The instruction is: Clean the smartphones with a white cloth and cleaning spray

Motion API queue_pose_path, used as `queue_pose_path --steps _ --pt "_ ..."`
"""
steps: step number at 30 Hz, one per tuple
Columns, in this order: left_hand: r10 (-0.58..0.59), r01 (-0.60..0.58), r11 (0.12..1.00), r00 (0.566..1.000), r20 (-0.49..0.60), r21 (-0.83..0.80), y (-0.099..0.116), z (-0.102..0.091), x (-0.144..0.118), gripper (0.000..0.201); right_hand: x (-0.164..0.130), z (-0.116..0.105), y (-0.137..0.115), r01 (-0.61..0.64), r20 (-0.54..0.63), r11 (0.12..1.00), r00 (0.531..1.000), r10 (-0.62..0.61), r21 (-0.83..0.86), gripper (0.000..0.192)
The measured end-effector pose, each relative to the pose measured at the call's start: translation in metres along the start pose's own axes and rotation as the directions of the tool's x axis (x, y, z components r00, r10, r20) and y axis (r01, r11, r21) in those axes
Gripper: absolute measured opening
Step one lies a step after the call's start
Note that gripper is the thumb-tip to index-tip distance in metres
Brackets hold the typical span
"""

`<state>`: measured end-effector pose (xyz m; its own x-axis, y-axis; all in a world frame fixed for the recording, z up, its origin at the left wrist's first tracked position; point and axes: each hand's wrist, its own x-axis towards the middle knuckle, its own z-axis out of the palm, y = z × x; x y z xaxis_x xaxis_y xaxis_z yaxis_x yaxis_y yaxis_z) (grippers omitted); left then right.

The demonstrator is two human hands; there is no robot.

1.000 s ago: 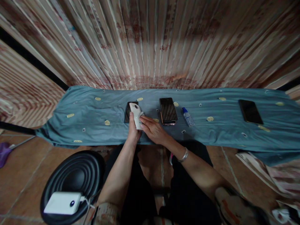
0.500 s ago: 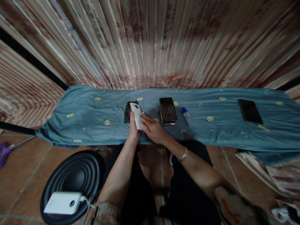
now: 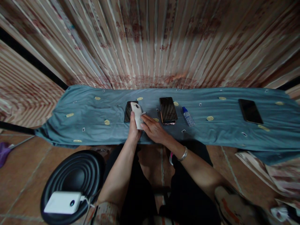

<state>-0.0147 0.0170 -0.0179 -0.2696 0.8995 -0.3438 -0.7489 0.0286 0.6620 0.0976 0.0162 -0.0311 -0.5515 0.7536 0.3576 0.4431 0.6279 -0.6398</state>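
**Gripping a white phone over a blue-draped table**

Sitting at a long table covered in a teal-blue cloth with small yellow motifs, a person works on a handset against a striped, rust-and-cream curtain backdrop. At far left on the tiled floor, a round black ribbed stool carries a white rectangular power bank. On the cloth, a dark phone lying flat sits partly hidden behind the white, rounded phone with a camera ring, which is raised at a tilt above the table's near edge. The left hand is wrapped around that white phone from below, thumb up its back. The right hand, a silver bangle on its wrist, presses its fingertips with what looks like a small pale wipe against the phone's right side. Just right lies a black glossy smartphone, then a small clear bottle with a blue cap, and, well apart at far right, another black flat smartphone.
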Motion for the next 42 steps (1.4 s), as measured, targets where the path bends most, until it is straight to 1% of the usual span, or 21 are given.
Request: queue_pose_path --steps 4,9,13,19,23,27,34,38,42 --pt "0.0 0.0 1.0 1.0 -0.02 0.018 0.001 -0.003 0.003 0.043 0.0 -0.002 0.0 0.023 0.013 1.0 1.0 -0.023 0.001 0.045" --pt "0.04 -0.039 0.998 0.999 -0.021 0.055 0.0 -0.007 0.007 0.044 0.0 -0.003 -0.001 0.044 0.012 0.999 0.999 -0.044 0.017 0.041" --pt "0.017 -0.017 0.999 1.0 -0.015 0.039 -0.001 -0.005 0.005 0.044 0.0 -0.001 0.0 0.03 0.002 1.0 1.0 -0.03 0.004 0.043" --pt "0.018 -0.017 1.0 1.0 -0.013 0.022 0.0 -0.001 0.0 0.04 0.0 0.001 0.001 -0.011 0.005 1.0 1.0 0.011 -0.016 0.048" --pt "0.014 -0.013 1.0 1.0 -0.023 0.014 0.002 -0.003 0.001 0.039 0.0 0.0 0.001 0.008 0.004 1.0 1.0 -0.008 0.003 0.043" --pt "0.002 0.0 1.0 0.999 -0.047 0.031 0.004 -0.004 0.003 0.044 0.0 0.0 0.001 0.032 0.009 0.999 0.999 -0.032 0.014 0.043" --pt "0.001 -0.001 1.0 0.999 -0.049 -0.01 0.003 0.002 -0.001 0.043 0.001 0.002 0.002 -0.02 0.009 0.999 1.0 0.02 -0.026 0.049" --pt "-0.006 0.005 1.0 0.998 -0.064 -0.023 0.004 0.004 -0.003 0.043 0.001 0.0 0.002 -0.003 0.02 1.0 1.0 0.004 -0.021 0.048" --pt "-0.008 0.006 1.0 0.997 -0.07 -0.021 0.007 0.005 -0.005 0.043 0.001 0.001 0.002 0.018 -0.011 1.0 1.0 -0.018 -0.009 0.045"
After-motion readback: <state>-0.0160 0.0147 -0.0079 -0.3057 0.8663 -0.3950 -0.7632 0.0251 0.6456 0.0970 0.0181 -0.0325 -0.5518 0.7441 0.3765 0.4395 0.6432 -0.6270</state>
